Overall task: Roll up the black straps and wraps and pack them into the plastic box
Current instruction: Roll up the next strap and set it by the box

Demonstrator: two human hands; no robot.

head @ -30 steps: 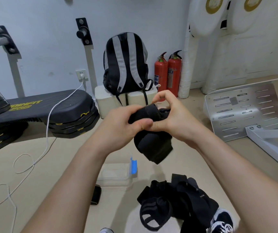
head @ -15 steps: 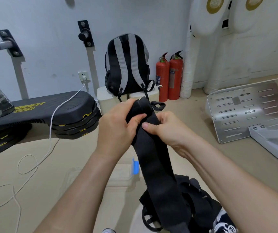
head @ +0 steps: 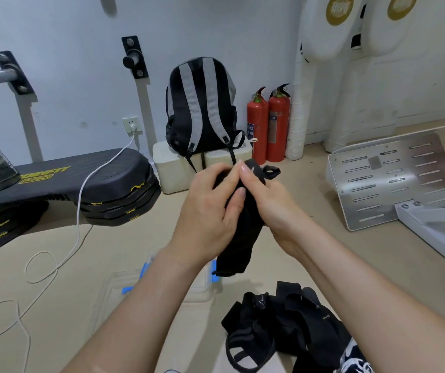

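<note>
Black wrap (head: 242,232) pinched between left hand (head: 210,211) and right hand (head: 269,203), above plastic box (head: 162,286).

A single wide-angle view looked out from the person's head, facing forward and tilted down over both forearms. The left hand (head: 205,208) and right hand (head: 267,200) sat close to the lens, near the middle of the picture. Beyond them the view reached the floor (head: 310,200) and the far wall (head: 67,49), where a backpack (head: 201,106) stood well off. Straight edges bowed toward the picture's borders. No second view shared the scene
</note>
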